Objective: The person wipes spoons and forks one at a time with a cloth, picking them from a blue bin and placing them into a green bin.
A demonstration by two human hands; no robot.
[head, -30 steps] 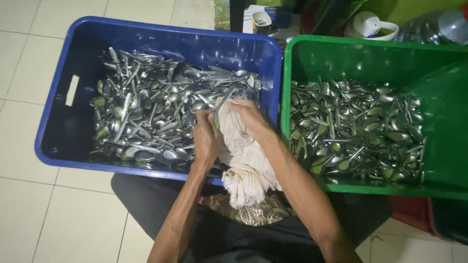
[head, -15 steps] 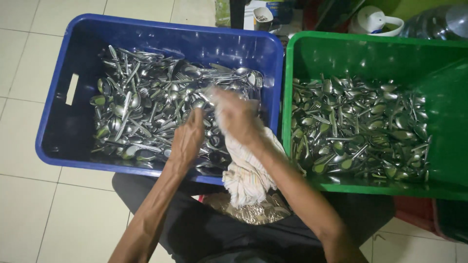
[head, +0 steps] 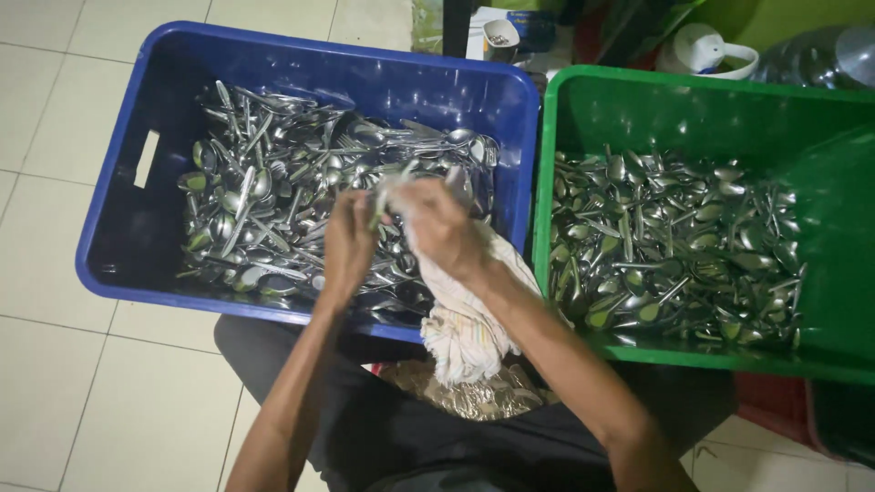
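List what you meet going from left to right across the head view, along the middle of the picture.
Tiled floor → blue crate → left hand → right hand → green crate of spoons

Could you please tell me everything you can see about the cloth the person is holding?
The cloth is a whitish, crumpled rag with faint stripes toward its lower end; it looks like soft woven cotton. The right hand grips its upper part over the blue crate, next to the left hand. From there it drapes over the crate's near rim and hangs bunched toward the person's lap, beside the green crate.
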